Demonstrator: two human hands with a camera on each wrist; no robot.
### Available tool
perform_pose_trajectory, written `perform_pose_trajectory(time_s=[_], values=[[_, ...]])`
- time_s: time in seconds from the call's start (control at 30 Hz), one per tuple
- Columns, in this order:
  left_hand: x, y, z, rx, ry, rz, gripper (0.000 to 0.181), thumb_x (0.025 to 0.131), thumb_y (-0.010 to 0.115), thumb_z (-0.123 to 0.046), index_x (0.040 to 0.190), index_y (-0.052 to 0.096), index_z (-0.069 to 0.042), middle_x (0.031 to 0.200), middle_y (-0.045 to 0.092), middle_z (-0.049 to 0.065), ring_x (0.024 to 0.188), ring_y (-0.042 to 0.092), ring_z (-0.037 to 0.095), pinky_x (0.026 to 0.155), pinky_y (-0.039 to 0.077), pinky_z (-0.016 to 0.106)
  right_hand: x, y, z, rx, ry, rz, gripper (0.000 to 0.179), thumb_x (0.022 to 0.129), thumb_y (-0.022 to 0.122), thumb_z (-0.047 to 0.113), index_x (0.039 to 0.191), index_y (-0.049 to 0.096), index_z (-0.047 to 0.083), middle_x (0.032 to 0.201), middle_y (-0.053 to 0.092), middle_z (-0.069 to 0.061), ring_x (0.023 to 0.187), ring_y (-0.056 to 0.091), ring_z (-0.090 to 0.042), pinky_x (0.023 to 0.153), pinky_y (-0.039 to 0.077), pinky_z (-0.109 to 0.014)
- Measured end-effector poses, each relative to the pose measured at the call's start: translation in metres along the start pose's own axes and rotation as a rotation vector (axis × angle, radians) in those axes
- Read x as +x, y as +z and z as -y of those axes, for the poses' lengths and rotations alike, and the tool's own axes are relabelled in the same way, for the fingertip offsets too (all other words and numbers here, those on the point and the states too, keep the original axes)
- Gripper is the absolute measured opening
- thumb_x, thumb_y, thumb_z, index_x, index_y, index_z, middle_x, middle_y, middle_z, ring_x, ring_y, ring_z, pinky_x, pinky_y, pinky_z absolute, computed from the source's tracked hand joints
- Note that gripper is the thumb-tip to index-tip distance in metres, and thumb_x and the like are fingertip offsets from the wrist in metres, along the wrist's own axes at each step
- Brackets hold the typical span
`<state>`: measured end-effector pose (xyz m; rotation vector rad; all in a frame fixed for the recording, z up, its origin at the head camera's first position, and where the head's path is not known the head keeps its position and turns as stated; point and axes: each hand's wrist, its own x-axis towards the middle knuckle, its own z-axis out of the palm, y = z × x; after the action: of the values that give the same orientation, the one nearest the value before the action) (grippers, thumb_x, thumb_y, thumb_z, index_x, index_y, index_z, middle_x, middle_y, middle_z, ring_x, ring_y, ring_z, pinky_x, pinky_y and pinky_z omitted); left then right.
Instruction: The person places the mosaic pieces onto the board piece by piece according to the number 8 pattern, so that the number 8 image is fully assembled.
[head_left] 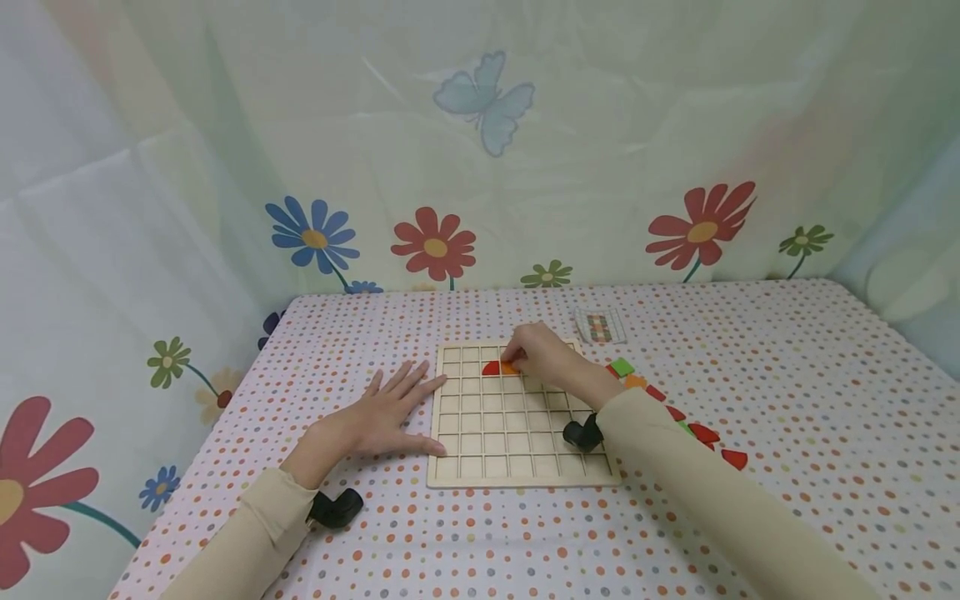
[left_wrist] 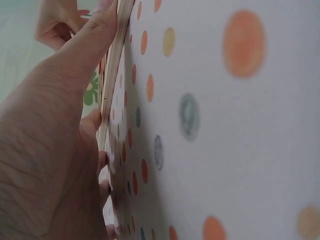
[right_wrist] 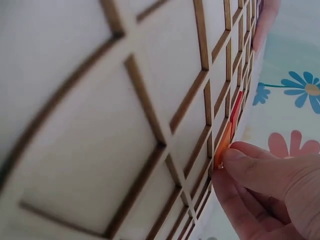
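Observation:
A pale wooden grid board (head_left: 525,482) lies flat on the table, divided into square cells by raised strips. My right hand (head_left: 546,358) is over its far part, thumb and fingers pinching an orange tile (right_wrist: 223,145) at one cell. Just left of that tile sits a red piece (head_left: 491,368) with a rounded corner, in the neighbouring cell. With fingers spread, my left hand (head_left: 382,421) rests along the board's left edge, the thumb and index fingertip touching it. In the left wrist view, the left thumb (left_wrist: 95,32) lies against the board's side.
Right of the board, partly behind the right forearm, lies a loose line of red, green and orange pieces (head_left: 735,458). A small card with a coloured pattern (head_left: 600,327) lies beyond the board's far right corner. A dotted cloth (head_left: 390,550) covers the table; a flowered curtain (head_left: 600,167) hangs behind.

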<state>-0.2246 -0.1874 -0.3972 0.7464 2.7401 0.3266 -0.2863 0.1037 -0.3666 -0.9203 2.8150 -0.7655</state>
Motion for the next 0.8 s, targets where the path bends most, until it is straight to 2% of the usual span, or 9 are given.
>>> perform_pose_trajectory(time_s=[0.17, 0.3, 0.5, 0.67, 0.8], values=[[0.000, 0.001, -0.001, 0.005, 0.000, 0.001, 0.105, 0.089, 0.062, -0.078, 0.170, 0.016, -0.029, 0.176, 0.004, 0.009, 0.162, -0.002, 0.034, 0.125, -0.002, 0.066, -0.013, -0.002, -0.005, -0.034, -0.102, -0.033, 0.016, 0.092, 0.073, -0.010, 0.106, 0.080, -0.005, 0.098, 0.072, -0.013, 0.093, 0.070, -0.029, 0.080, 0.060, -0.035], [-0.002, -0.001, -0.001, 0.011, -0.004, -0.001, 0.105, 0.089, 0.062, -0.078, 0.170, 0.017, -0.029, 0.176, 0.004, 0.009, 0.162, -0.002, 0.035, 0.125, -0.001, 0.066, -0.030, -0.009, -0.007, -0.029, -0.142, -0.068, 0.014, 0.093, 0.073, -0.008, 0.104, 0.080, -0.003, 0.097, 0.071, -0.012, 0.088, 0.070, -0.024, 0.078, 0.060, -0.034], [-0.005, 0.000, 0.000, 0.001, 0.015, -0.010, 0.104, 0.090, 0.064, -0.075, 0.170, 0.018, -0.026, 0.176, 0.005, 0.012, 0.161, 0.000, 0.037, 0.124, -0.001, 0.069, -0.068, -0.024, -0.010, 0.018, -0.101, -0.013, 0.011, 0.094, 0.074, -0.004, 0.103, 0.080, -0.001, 0.099, 0.070, -0.007, 0.091, 0.071, -0.022, 0.079, 0.061, -0.031], [-0.005, 0.000, -0.002, 0.010, 0.016, -0.004, 0.105, 0.090, 0.062, -0.077, 0.170, 0.017, -0.025, 0.176, 0.004, 0.012, 0.161, -0.001, 0.037, 0.124, -0.001, 0.068, -0.108, -0.037, -0.014, -0.015, -0.058, 0.030, 0.009, 0.093, 0.077, 0.001, 0.099, 0.081, 0.007, 0.096, 0.068, 0.002, 0.089, 0.068, -0.015, 0.076, 0.060, -0.031], [-0.002, 0.000, -0.002, 0.023, 0.013, 0.002, 0.106, 0.090, 0.061, -0.078, 0.170, 0.015, -0.025, 0.176, 0.003, 0.012, 0.161, -0.002, 0.037, 0.124, -0.001, 0.068, -0.141, -0.042, -0.028, -0.021, -0.023, 0.035, 0.011, 0.089, 0.081, 0.002, 0.096, 0.081, 0.010, 0.094, 0.067, 0.006, 0.084, 0.064, -0.009, 0.072, 0.058, -0.028]])
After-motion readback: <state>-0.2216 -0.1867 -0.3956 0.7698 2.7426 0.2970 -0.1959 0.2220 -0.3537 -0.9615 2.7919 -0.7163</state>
